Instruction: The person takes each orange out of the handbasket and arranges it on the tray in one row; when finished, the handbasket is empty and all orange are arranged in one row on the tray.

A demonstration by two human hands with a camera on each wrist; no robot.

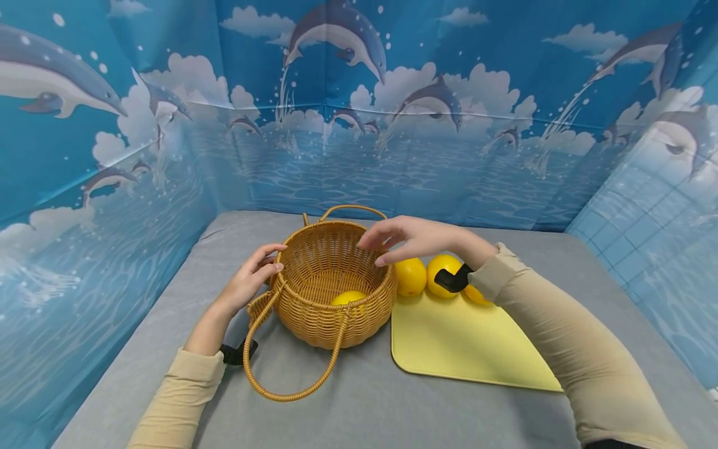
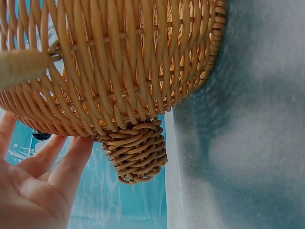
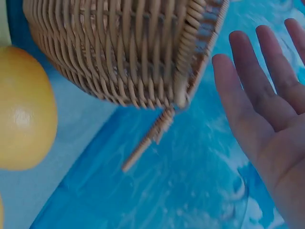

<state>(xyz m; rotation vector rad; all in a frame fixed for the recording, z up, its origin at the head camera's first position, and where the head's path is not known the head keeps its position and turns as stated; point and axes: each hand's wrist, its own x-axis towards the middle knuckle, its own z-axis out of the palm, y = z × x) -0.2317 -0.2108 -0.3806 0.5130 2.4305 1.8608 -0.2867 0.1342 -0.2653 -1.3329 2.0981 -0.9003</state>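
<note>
A round wicker basket (image 1: 314, 321) stands left of the middle, with one rope-like handle lowered toward the front. Inside it lies a round yellow fruit (image 1: 349, 298), partly hidden by the front rim. My left hand (image 1: 247, 284) touches the basket's left rim with thumb and fingertips; in the left wrist view its fingers lie fairly straight against the wickerwork. Over the right rim hovers my right hand (image 1: 417, 237), holding nothing, its fingers spread apart in the right wrist view. Several similar yellow fruits (image 1: 411, 277) sit just right of the basket, some partly behind my right wrist.
A yellow mat (image 1: 460, 340) lies right of the basket on the grey cloth-covered surface (image 1: 359, 411). Blue curtains (image 1: 415, 168) printed with dolphins surround the back and sides. The basket's rear handle (image 1: 353, 207) rises near the back edge.
</note>
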